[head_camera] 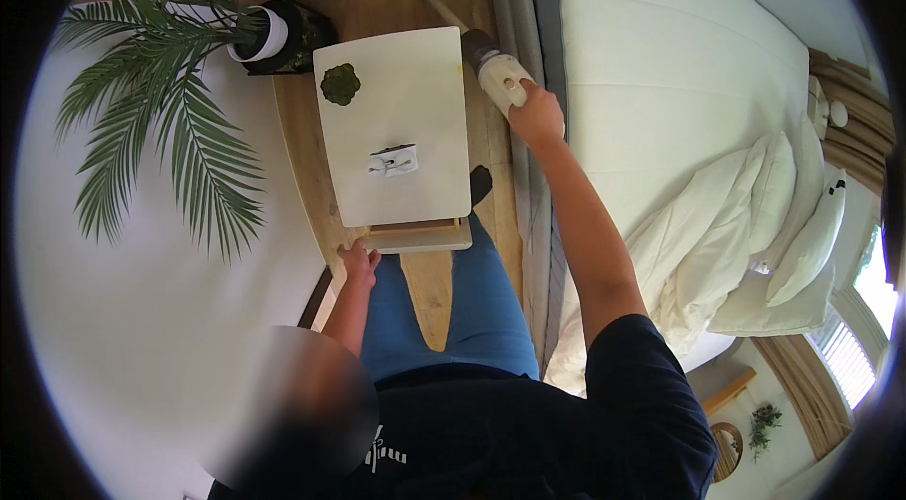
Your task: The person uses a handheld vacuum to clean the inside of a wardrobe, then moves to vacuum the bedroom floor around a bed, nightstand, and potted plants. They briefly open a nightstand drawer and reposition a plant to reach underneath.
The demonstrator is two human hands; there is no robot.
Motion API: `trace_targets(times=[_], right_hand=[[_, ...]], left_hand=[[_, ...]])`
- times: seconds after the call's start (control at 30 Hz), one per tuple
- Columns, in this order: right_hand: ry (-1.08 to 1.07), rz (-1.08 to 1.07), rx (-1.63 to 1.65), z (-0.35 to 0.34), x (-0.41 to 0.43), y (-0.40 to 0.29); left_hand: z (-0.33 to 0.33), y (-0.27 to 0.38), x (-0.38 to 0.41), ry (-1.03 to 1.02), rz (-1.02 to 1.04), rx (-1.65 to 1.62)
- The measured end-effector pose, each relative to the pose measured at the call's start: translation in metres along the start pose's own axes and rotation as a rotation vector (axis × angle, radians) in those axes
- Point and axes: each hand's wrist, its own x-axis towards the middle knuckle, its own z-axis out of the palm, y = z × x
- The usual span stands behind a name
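Note:
My right hand (538,116) grips the handle of a white handheld vacuum cleaner (501,79). The vacuum's dark section and long thin nozzle slant up and left, past the corner of a small white cabinet (403,104), over the wooden floor. At the cabinet's near side a drawer (417,227) stands pulled out a little; a narrow strip of its inside shows. My left hand (359,264) holds the left end of the drawer front (425,241). On the cabinet top are a small green plant (340,84) and a small white item with a dark edge (393,161), its kind unclear.
A bed with a bare white mattress (665,68) runs along the right, with a crumpled duvet (701,224) and pillows (807,245). Palm-like fronds spread from a white pot (272,36) at the left, beside a white wall (141,302). Wooden floor (428,288) shows between my legs.

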Motion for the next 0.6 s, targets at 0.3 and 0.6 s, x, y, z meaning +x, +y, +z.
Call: trace_targets(times=[0.3, 0.6], right_hand=[[0.155, 0.129, 0.091, -0.013, -0.011, 0.041], [0.045, 0.322, 0.101, 0.025, -0.196, 0.089]], left_hand=[[-0.007, 0.003, 0.037, -0.156, -0.056, -0.168], [-0.003, 0.031, 0.114, 0.014, 0.097, -0.016]])
